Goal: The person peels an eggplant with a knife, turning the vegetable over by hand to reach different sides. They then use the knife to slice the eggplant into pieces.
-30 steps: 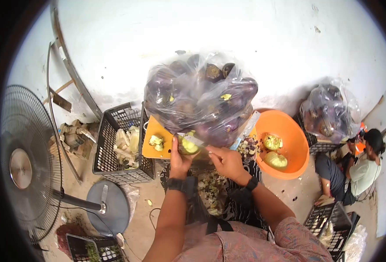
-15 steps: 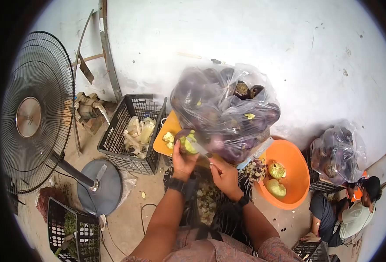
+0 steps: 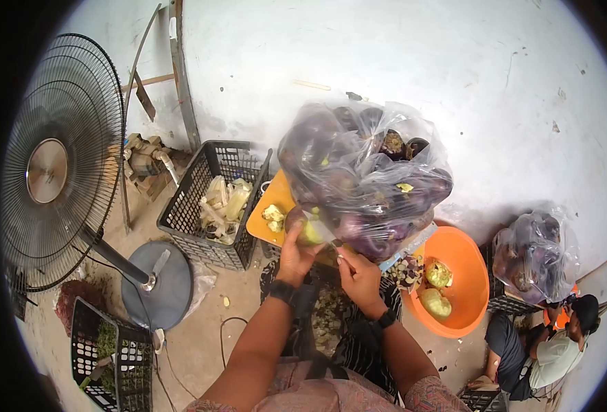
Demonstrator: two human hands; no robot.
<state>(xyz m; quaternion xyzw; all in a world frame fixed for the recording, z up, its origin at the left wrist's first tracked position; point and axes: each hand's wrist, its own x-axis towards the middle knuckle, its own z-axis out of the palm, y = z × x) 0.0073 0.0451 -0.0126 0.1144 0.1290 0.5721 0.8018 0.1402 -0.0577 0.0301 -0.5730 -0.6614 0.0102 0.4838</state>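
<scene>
My left hand (image 3: 296, 255) is wrapped round a partly peeled eggplant (image 3: 309, 232), its pale green flesh facing right. In my right hand (image 3: 358, 276) is a knife (image 3: 327, 235), its blade against the cut side of the eggplant. Just beyond my hands, a large clear plastic bag of dark purple eggplants (image 3: 365, 178) leans toward the wall. Pale cut pieces (image 3: 273, 215) lie on the orange board (image 3: 262, 227) left of the bag. To the right, an orange basin (image 3: 474, 275) holds peeled eggplants (image 3: 435, 303).
A standing fan (image 3: 47, 170) is at the left. Black crates hold husks (image 3: 225, 206) and greens (image 3: 104, 350). Scraps (image 3: 327, 316) lie below my hands. At the right are another bag of eggplants (image 3: 535, 254) and a seated person (image 3: 554, 357).
The view has shifted slightly. My left hand has turned the eggplant a little, and the blade now lies along its cut side. The other person's head has moved slightly lower in view.
</scene>
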